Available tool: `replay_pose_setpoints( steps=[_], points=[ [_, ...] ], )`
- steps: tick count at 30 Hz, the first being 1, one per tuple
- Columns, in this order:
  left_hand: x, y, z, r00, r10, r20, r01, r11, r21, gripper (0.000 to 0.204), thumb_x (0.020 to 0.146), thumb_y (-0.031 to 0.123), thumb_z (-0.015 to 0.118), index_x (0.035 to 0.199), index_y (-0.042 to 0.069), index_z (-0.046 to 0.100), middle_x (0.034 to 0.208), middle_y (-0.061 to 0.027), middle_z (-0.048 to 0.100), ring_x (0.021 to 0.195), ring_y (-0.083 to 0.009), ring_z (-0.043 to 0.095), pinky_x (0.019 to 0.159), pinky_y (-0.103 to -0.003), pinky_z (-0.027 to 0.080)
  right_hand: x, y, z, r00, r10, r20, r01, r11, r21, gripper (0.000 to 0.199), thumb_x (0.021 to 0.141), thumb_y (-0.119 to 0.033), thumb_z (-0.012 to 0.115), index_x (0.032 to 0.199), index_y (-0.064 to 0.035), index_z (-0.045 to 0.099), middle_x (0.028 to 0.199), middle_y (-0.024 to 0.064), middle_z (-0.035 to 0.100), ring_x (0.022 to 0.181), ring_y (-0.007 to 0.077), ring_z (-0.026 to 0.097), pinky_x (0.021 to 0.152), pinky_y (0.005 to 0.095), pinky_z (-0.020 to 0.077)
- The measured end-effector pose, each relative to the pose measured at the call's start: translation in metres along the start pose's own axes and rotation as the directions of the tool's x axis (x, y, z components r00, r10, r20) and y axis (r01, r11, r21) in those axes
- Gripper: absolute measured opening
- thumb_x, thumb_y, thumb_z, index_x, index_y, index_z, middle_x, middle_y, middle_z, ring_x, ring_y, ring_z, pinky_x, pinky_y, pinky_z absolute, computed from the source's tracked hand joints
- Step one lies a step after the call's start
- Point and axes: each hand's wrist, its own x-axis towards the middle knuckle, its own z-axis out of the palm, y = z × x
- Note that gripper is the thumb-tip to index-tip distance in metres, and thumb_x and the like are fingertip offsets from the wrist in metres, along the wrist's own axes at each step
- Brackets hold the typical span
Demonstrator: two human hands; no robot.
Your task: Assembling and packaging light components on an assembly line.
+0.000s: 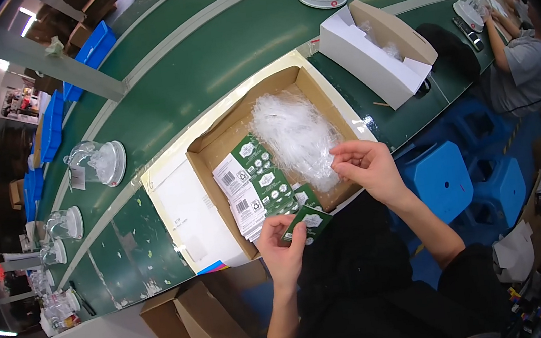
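Observation:
My left hand (281, 252) grips a small green card (311, 223) with white print between thumb and fingers, over the near edge of a shallow cardboard tray (231, 111). My right hand (373, 171) is at the tray's right side with its fingertips pinched together. Whatever thin thing they may hold is too fine to make out. Beside those fingertips lies a tangled heap of clear, thin plastic strands (293, 132). Left of the heap, inside the tray, are stacked green cards (265, 178) and white cards with barcodes (238, 190).
The tray rests on a flat white carton (188, 213) on a green bench. An opened white box (368, 55) stands at the right. Clear domes on round bases (100, 164) stand along the parallel bench lines. Blue stools (439, 182) and a seated co-worker (521, 64) are at the right.

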Motion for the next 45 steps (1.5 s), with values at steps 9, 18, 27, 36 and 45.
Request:
replay_pose_setpoints(
  steps=[9, 18, 27, 36, 45],
  points=[
    [-0.005, 0.013, 0.021, 0.998, 0.028, 0.05, -0.032, 0.997, 0.069, 0.017, 0.086, -0.002, 0.063, 0.102, -0.002, 0.057, 0.099, -0.0086, 0.066, 0.086, -0.0092, 0.06, 0.08, -0.023, 0.048, -0.038, -0.025, 0.029, 0.97, -0.234, 0.072, 0.243, 0.956, -0.164, 0.008, 0.081, 0.005, 0.07, 0.089, 0.0053, 0.068, 0.088, 0.0118, 0.07, 0.078, 0.0161, 0.069, 0.071, 0.0246, 0.0546],
    [-0.004, 0.031, 0.028, 0.975, 0.216, 0.047, -0.218, 0.91, 0.351, 0.023, 0.08, 0.002, 0.066, 0.103, -0.003, 0.065, 0.09, -0.0107, 0.067, 0.081, -0.0173, 0.064, 0.075, -0.027, 0.049, -0.036, -0.021, 0.035, 0.873, -0.467, 0.137, 0.485, 0.807, -0.336, 0.014, 0.073, 0.007, 0.075, 0.085, 0.0025, 0.069, 0.086, 0.0128, 0.072, 0.078, 0.0215, 0.07, 0.069, 0.027, 0.0548],
    [-0.006, 0.034, 0.029, 0.973, 0.228, 0.036, -0.225, 0.901, 0.371, 0.023, 0.08, 0.001, 0.066, 0.103, -0.004, 0.065, 0.088, -0.0106, 0.067, 0.079, -0.0159, 0.063, 0.073, -0.025, 0.049, -0.031, -0.02, 0.036, 0.757, -0.61, 0.234, 0.642, 0.629, -0.437, 0.018, 0.069, 0.006, 0.076, 0.084, -0.0006, 0.069, 0.084, 0.0112, 0.071, 0.075, 0.0249, 0.069, 0.068, 0.0295, 0.0546],
    [-0.008, 0.028, 0.028, 0.981, 0.181, 0.061, -0.191, 0.912, 0.364, 0.023, 0.086, 0.003, 0.061, 0.108, -0.004, 0.063, 0.096, -0.0124, 0.067, 0.085, -0.0171, 0.064, 0.079, -0.026, 0.049, -0.026, -0.013, 0.037, 0.665, -0.689, 0.288, 0.726, 0.506, -0.467, 0.018, 0.069, 0.003, 0.076, 0.085, -0.0018, 0.069, 0.086, 0.0094, 0.07, 0.076, 0.0255, 0.068, 0.068, 0.0317, 0.054],
    [-0.002, -0.007, 0.007, 0.933, -0.161, 0.322, 0.308, 0.821, -0.481, 0.034, 0.103, 0.027, 0.042, 0.113, -0.003, 0.056, 0.104, -0.0098, 0.065, 0.093, -0.0156, 0.063, 0.083, -0.028, 0.05, -0.029, -0.011, 0.032, 0.711, -0.605, 0.357, 0.703, 0.603, -0.377, 0.017, 0.076, -0.001, 0.074, 0.092, -0.0005, 0.07, 0.097, 0.0088, 0.066, 0.086, 0.0249, 0.065, 0.074, 0.0329, 0.0521]
  ],
)
